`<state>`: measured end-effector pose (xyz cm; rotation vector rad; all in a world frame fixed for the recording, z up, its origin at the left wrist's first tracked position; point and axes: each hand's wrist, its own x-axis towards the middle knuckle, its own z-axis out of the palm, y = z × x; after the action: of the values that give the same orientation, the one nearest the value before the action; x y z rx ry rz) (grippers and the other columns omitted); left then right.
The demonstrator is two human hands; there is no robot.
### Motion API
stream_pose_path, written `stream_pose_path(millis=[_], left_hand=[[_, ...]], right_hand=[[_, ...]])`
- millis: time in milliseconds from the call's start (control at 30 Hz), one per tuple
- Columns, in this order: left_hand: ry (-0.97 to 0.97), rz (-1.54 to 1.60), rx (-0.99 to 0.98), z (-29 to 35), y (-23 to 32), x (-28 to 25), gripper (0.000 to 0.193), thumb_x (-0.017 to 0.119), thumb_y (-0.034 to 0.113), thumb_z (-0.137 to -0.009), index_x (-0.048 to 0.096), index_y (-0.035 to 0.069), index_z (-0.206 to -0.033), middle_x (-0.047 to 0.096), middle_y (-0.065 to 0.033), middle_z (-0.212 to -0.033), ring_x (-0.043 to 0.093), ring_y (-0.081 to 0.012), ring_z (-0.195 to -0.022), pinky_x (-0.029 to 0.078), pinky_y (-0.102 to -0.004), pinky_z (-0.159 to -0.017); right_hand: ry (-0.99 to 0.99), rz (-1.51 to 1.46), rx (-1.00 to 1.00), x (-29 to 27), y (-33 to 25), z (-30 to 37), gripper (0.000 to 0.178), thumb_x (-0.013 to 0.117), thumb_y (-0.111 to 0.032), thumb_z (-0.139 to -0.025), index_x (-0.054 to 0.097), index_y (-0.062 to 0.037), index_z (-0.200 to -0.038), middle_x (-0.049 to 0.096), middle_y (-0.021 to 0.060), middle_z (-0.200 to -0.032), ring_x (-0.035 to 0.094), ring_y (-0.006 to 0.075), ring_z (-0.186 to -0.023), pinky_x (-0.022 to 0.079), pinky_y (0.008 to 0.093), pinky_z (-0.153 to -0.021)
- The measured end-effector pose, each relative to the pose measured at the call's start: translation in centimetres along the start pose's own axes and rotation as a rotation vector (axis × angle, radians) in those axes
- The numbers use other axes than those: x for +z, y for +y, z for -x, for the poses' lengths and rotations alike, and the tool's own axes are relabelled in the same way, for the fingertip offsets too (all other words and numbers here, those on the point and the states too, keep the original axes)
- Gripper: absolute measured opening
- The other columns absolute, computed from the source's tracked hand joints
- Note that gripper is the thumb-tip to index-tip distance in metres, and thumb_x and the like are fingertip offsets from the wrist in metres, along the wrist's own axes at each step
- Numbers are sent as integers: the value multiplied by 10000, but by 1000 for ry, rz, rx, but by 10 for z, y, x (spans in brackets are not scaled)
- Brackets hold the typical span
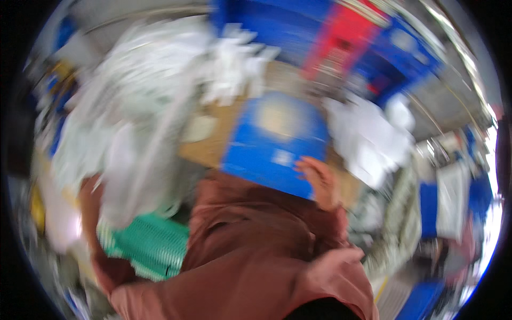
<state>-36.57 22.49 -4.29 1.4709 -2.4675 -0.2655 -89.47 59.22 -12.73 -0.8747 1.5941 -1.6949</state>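
Observation:
The whole view is smeared by motion. My left hand (92, 191) is at the far left, beside the edge of a large heap of white, partly see-through sheet-like material (154, 69). Its fingers blur into the white folds, so whether it grips them is unclear. Over the right front corner of a blue board (274, 141) hovers my right hand (320, 181), fingers stretched loosely leftward and nothing visible in them. The board has a pale worn patch and lies flat in front of me.
White glove-like pieces (234, 61) lie behind the board on a brown surface (208, 152). More white pieces (370, 138) sit to its right. A blue bin (272, 26) and a red object (344, 40) stand at the back. A green perforated basket (152, 242) is lower left.

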Motion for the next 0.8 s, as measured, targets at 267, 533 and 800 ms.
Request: stream_pose_path(millis=[267,533,800], left_hand=[[-15,7,-88,-8,12,-30,426,617,142,-1016,608,31,-1427,592,-161,-1470,554,-352,-1345,405,-430,-1157],[-180,13,346,-6,186,-44,470,590,131,-1022,547,-10,-1468,549,-200,-1505,484,-360,-1425,367,-461,-1197],[-377,194,639,-1,307,42,415,743,118,-847,708,23,-1250,670,-143,-1286,608,-376,-1190,487,-469,-1046]], right_hand=[[879,965,-395,-108,-53,12,363,743,-62,-920,672,0,-1271,682,212,-1276,644,395,-1199,516,432,-1011],[691,1572,-121,-180,-49,-10,638,774,-183,-831,599,-168,-1445,504,152,-1530,410,412,-1466,340,544,-1187],[612,1703,-258,-195,-6,-49,580,759,-293,-854,620,-153,-1399,569,145,-1441,453,388,-1420,313,552,-1206]])
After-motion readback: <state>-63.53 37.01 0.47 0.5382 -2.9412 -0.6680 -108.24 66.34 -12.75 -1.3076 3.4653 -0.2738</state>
